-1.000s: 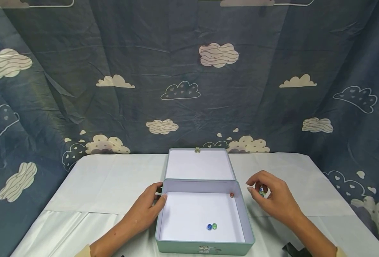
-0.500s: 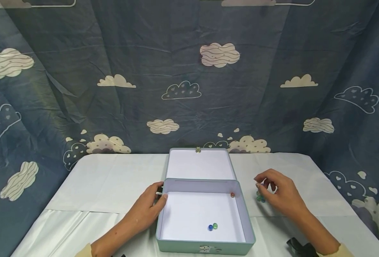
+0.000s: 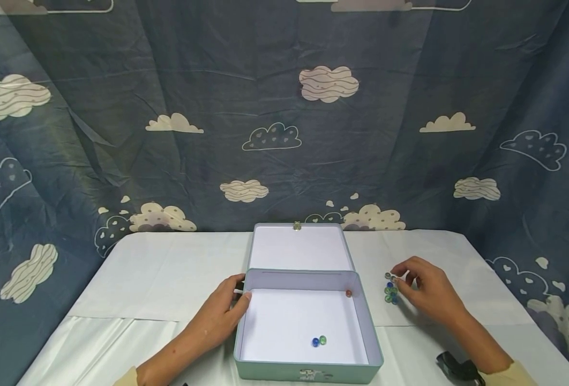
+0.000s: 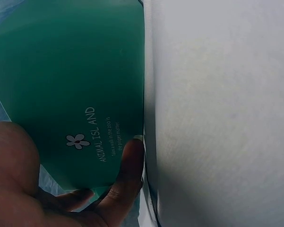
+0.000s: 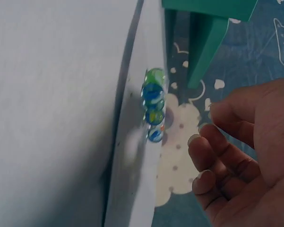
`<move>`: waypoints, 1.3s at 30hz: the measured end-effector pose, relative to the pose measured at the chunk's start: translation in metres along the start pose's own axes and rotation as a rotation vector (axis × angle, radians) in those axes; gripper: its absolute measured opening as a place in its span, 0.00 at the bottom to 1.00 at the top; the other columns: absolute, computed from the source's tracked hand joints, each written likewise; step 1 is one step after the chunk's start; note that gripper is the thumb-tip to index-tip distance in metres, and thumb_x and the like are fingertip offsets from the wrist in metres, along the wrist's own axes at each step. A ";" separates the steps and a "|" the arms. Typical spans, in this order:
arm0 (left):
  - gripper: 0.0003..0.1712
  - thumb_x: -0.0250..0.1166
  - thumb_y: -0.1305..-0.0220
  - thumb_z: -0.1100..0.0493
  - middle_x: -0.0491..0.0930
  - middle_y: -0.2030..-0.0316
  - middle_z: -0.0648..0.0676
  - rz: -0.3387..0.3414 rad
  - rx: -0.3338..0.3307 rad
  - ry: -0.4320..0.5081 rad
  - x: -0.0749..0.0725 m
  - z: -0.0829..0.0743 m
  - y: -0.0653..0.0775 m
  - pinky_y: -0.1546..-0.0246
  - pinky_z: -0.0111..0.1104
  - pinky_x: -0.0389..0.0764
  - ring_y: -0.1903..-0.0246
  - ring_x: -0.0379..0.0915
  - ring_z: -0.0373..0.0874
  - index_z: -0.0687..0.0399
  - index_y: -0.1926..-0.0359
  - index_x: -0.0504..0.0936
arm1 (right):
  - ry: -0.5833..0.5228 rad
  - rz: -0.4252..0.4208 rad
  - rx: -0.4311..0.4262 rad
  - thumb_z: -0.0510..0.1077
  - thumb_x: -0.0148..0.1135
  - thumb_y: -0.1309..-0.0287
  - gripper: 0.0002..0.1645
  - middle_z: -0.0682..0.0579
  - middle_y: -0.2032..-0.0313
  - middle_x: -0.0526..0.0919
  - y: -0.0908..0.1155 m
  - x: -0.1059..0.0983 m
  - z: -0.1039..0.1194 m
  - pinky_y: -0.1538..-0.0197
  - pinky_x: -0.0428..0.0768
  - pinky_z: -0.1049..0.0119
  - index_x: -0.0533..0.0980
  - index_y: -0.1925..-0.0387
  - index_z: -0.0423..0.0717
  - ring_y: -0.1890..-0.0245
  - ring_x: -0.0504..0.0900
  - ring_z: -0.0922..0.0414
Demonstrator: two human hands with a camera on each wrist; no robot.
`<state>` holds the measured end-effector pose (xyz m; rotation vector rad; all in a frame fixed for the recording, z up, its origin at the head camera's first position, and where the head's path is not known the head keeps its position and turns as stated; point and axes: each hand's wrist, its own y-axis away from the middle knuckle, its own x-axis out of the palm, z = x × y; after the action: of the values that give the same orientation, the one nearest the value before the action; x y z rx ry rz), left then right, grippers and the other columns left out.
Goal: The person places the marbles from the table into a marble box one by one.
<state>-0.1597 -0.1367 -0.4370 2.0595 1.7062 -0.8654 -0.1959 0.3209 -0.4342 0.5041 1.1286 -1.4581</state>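
A green tin box (image 3: 308,371) with a pale lilac inside stands with its lid (image 3: 300,247) folded back. My left hand (image 3: 217,313) grips its left wall, the thumb at the rim and a finger low on the outer side. Blue and green glass marbles (image 3: 315,342) lie in the box, and a reddish-brown marble (image 3: 349,293) sits near its far right corner. On the cloth to the right lies a cluster of several glass marbles (image 3: 389,298). My right hand (image 3: 429,292) is beside this cluster, fingers loosely bent, with nothing seen between them in the right wrist view.
White cloth (image 3: 169,268) covers the table. A dark blue curtain (image 3: 207,161) with cloud prints hangs behind and at both sides. A black object (image 3: 459,369) lies by my right forearm at the front.
My right hand has drawn away to the right, uncovering the marble cluster beside it. The left hand, the box and the marbles inside look unchanged.
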 end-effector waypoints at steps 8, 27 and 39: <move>0.32 0.56 0.17 0.47 0.73 0.29 0.60 0.002 0.001 0.008 0.000 0.001 0.000 0.42 0.49 0.82 0.40 0.81 0.49 0.61 0.24 0.68 | 0.037 0.045 0.026 0.33 0.73 0.40 0.16 0.50 0.54 0.84 0.001 0.003 -0.010 0.64 0.76 0.66 0.86 0.50 0.45 0.63 0.77 0.55; 0.32 0.56 0.17 0.47 0.73 0.30 0.60 0.000 0.003 0.013 -0.001 0.000 0.000 0.42 0.49 0.82 0.40 0.81 0.49 0.61 0.24 0.68 | 0.049 0.131 0.039 0.34 0.72 0.38 0.16 0.50 0.52 0.85 0.002 0.009 -0.022 0.66 0.76 0.66 0.86 0.48 0.45 0.66 0.75 0.59; 0.32 0.56 0.17 0.47 0.73 0.30 0.59 0.003 -0.002 0.016 -0.001 -0.001 0.000 0.42 0.49 0.82 0.40 0.80 0.49 0.61 0.24 0.68 | 0.047 0.150 0.071 0.34 0.74 0.42 0.14 0.53 0.59 0.84 0.002 0.009 -0.024 0.64 0.77 0.64 0.85 0.53 0.44 0.64 0.76 0.57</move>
<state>-0.1591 -0.1369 -0.4359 2.0726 1.7104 -0.8480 -0.2029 0.3369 -0.4524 0.6619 1.0547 -1.3652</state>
